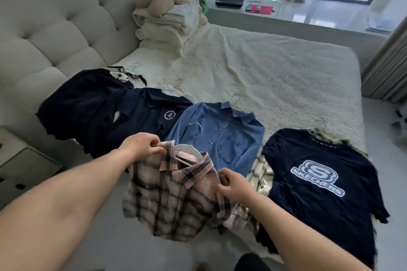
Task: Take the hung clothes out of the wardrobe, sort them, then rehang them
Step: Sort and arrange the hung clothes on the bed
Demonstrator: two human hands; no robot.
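Plaid shirt [174, 193] on hanger [187, 149] pinched by left hand [141, 147] and right hand [233, 185], lower centre; shirts laid sorted on bed [275, 68], rehanging left.

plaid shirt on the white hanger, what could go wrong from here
1. The plaid shirt is only pinched at its collar by the left hand and right hand; the white hanger sits loosely in the neck and could slip out.
2. Lowered carelessly, it might cover the denim shirt and muddle the sorted piles.
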